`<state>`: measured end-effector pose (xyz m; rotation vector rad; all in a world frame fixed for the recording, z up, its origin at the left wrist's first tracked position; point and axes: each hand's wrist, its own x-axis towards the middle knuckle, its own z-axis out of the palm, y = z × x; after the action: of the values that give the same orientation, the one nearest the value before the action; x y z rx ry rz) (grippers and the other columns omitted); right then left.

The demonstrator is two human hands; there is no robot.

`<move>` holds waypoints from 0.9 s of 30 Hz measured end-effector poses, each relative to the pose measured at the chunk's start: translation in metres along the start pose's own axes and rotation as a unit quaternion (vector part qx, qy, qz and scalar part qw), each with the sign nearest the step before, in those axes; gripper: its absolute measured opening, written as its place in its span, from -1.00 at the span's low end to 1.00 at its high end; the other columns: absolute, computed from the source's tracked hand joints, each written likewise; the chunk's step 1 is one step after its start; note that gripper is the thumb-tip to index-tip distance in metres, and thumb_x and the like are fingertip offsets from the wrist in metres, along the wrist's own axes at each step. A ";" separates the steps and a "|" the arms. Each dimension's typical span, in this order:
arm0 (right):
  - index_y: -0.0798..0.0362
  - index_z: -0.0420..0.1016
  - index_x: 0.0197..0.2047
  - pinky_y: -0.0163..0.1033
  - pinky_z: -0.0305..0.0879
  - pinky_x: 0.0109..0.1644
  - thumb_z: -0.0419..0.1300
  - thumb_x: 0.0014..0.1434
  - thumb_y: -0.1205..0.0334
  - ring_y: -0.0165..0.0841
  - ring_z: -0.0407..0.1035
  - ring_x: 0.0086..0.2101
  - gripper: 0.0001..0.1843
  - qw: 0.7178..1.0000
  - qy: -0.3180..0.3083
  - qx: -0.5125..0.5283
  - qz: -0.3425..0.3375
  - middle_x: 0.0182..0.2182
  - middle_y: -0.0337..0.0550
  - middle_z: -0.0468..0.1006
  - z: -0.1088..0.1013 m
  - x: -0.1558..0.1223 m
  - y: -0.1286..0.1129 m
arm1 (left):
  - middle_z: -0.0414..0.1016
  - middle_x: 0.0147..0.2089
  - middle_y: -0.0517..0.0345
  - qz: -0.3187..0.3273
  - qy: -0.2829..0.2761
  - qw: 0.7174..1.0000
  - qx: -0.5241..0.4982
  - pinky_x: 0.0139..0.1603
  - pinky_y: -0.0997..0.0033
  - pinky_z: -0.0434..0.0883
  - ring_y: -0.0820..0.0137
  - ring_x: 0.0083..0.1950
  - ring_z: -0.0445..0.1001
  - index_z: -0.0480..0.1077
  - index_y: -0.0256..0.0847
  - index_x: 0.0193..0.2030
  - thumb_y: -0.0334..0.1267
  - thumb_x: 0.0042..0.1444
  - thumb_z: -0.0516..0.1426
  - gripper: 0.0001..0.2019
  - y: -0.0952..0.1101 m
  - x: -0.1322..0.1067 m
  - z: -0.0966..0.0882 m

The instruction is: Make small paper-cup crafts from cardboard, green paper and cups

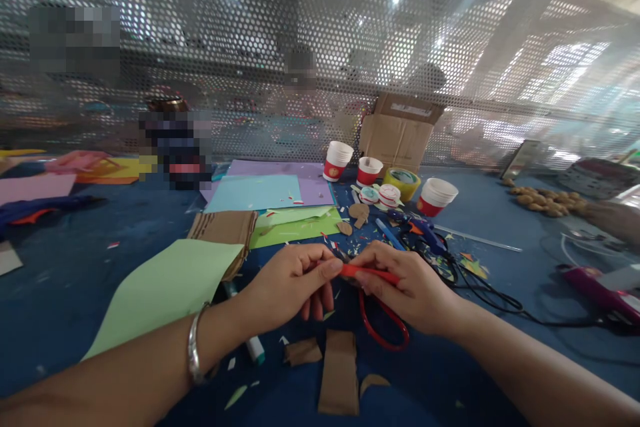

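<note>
Near the middle of the table, my left hand pinches one end of a thin red strip between thumb and finger. The strip runs across into my right hand, whose thumb and fingers are closed on it. Whether it is rolled or folded is not clear. Just below, a pair of scissors with red handles lies on the table, its blades partly hidden by my hands. A flat brown cardboard piece and a smaller cardboard scrap lie in front of me.
Light green paper and corrugated cardboard lie left, beside a marker. Paper cups, yellow tape and a cardboard box stand behind. A blue glue gun trails black cable. Another person's hand is at right.
</note>
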<state>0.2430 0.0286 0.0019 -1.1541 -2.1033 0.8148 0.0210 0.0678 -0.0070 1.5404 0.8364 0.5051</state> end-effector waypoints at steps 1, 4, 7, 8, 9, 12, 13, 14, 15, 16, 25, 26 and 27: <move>0.08 0.49 -0.07 -0.36 0.31 -0.28 0.11 0.39 0.22 -0.47 0.38 -0.39 -0.83 1.000 0.003 -0.002 0.003 -0.35 -0.24 0.52 -0.001 0.000 0.000 | 0.51 -0.54 0.26 0.001 0.003 1.000 -0.005 -0.66 0.66 0.27 0.54 -0.62 0.44 0.34 -0.20 -0.28 0.08 0.33 0.06 -0.63 -0.001 0.001 0.000; 0.06 0.49 -0.09 -0.35 0.31 -0.29 0.13 0.38 0.21 -0.46 0.39 -0.39 -0.85 1.000 0.005 0.000 0.016 -0.35 -0.25 0.53 -0.003 0.000 -0.001 | 0.52 -0.54 0.24 0.003 0.005 1.000 -0.021 -0.67 0.65 0.28 0.54 -0.62 0.45 0.31 -0.20 -0.33 0.11 0.34 0.03 -0.59 -0.001 0.001 0.000; 0.06 0.48 -0.08 -0.35 0.32 -0.30 0.14 0.37 0.21 -0.46 0.40 -0.39 -0.85 1.000 0.003 0.003 0.023 -0.35 -0.25 0.54 -0.004 -0.001 -0.002 | 0.52 -0.53 0.25 0.014 -0.002 1.000 -0.014 -0.67 0.67 0.28 0.55 -0.62 0.44 0.31 -0.20 -0.32 0.11 0.34 0.03 -0.59 -0.001 0.000 0.001; 0.06 0.49 -0.07 -0.35 0.31 -0.30 0.14 0.37 0.21 -0.46 0.39 -0.39 -0.84 1.000 0.003 0.002 0.023 -0.35 -0.25 0.54 -0.004 -0.001 -0.002 | 0.52 -0.53 0.26 0.019 -0.003 1.000 -0.007 -0.66 0.67 0.28 0.56 -0.61 0.44 0.32 -0.20 -0.30 0.11 0.34 0.03 -0.60 -0.001 -0.001 0.001; 0.06 0.49 -0.07 -0.35 0.31 -0.30 0.14 0.37 0.22 -0.46 0.39 -0.39 -0.84 1.000 0.003 0.001 0.021 -0.35 -0.26 0.53 -0.004 -0.001 -0.002 | 0.51 -0.52 0.27 0.025 -0.002 1.000 0.000 -0.65 0.68 0.28 0.57 -0.60 0.44 0.33 -0.20 -0.27 0.10 0.34 0.04 -0.62 -0.002 -0.001 0.002; 0.06 0.50 -0.07 -0.36 0.31 -0.29 0.14 0.38 0.22 -0.47 0.39 -0.38 -0.84 1.000 0.004 0.009 0.009 -0.35 -0.26 0.52 -0.003 -0.001 -0.002 | 0.50 -0.51 0.30 0.043 0.001 0.999 0.010 -0.62 0.68 0.30 0.57 -0.58 0.45 0.36 -0.20 -0.20 0.05 0.33 0.08 -0.68 -0.003 -0.003 0.003; 0.06 0.50 -0.07 -0.36 0.31 -0.29 0.14 0.38 0.22 -0.47 0.39 -0.37 -0.85 1.000 0.005 0.012 0.004 -0.34 -0.25 0.52 -0.002 -0.001 -0.002 | 0.50 -0.50 0.30 0.048 0.001 0.999 0.011 -0.61 0.68 0.31 0.57 -0.58 0.45 0.36 -0.19 -0.19 0.04 0.33 0.09 -0.69 -0.003 -0.004 0.003; 0.07 0.50 -0.08 -0.36 0.31 -0.28 0.14 0.38 0.22 -0.47 0.39 -0.36 -0.85 1.000 0.007 0.014 0.001 -0.34 -0.24 0.52 -0.002 -0.001 -0.002 | 0.51 -0.50 0.29 0.053 0.001 0.998 0.013 -0.61 0.67 0.31 0.57 -0.57 0.46 0.36 -0.19 -0.18 0.03 0.33 0.10 -0.70 -0.003 -0.004 0.002; 0.07 0.50 -0.08 -0.36 0.31 -0.28 0.15 0.37 0.22 -0.47 0.39 -0.36 -0.85 1.000 0.009 0.015 -0.001 -0.33 -0.24 0.51 -0.002 -0.001 -0.002 | 0.51 -0.49 0.29 0.060 0.001 0.998 0.019 -0.60 0.67 0.32 0.57 -0.57 0.46 0.37 -0.19 -0.18 0.03 0.33 0.10 -0.70 -0.003 -0.004 0.002; 0.07 0.51 -0.08 -0.36 0.31 -0.28 0.15 0.37 0.23 -0.47 0.40 -0.35 -0.85 1.000 0.010 0.014 -0.002 -0.33 -0.24 0.51 -0.002 -0.001 -0.002 | 0.51 -0.48 0.28 0.068 0.001 0.997 0.028 -0.60 0.67 0.33 0.56 -0.56 0.47 0.37 -0.19 -0.17 0.02 0.34 0.10 -0.71 -0.004 -0.004 0.002; 0.06 0.53 -0.09 -0.36 0.31 -0.32 0.16 0.37 0.20 -0.49 0.37 -0.41 -0.84 0.999 -0.002 0.036 -0.015 -0.35 -0.24 0.51 -0.004 -0.003 -0.004 | 0.56 -0.41 0.21 0.167 -0.015 0.969 0.179 -0.50 0.60 0.45 0.49 -0.47 0.55 0.40 -0.20 -0.07 -0.04 0.37 0.06 -0.73 -0.004 -0.008 -0.006; 0.06 0.53 -0.09 -0.36 0.31 -0.32 0.16 0.37 0.20 -0.50 0.37 -0.41 -0.84 0.999 -0.005 0.039 -0.015 -0.35 -0.25 0.50 -0.004 -0.004 -0.004 | 0.57 -0.41 0.20 0.173 -0.018 0.965 0.199 -0.50 0.59 0.45 0.49 -0.47 0.56 0.40 -0.20 -0.06 -0.04 0.38 0.05 -0.73 -0.003 -0.008 -0.007; 0.06 0.53 -0.09 -0.36 0.31 -0.31 0.17 0.37 0.20 -0.50 0.37 -0.40 -0.84 0.999 -0.006 0.041 -0.017 -0.35 -0.25 0.50 -0.004 -0.004 -0.004 | 0.57 -0.41 0.20 0.179 -0.019 0.960 0.216 -0.49 0.59 0.45 0.48 -0.48 0.56 0.40 -0.20 -0.06 -0.04 0.38 0.05 -0.73 -0.003 -0.008 -0.008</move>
<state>0.2459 0.0244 0.0068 -1.0700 -2.0728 0.8861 0.0095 0.0668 -0.0075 2.1190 0.6640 0.5754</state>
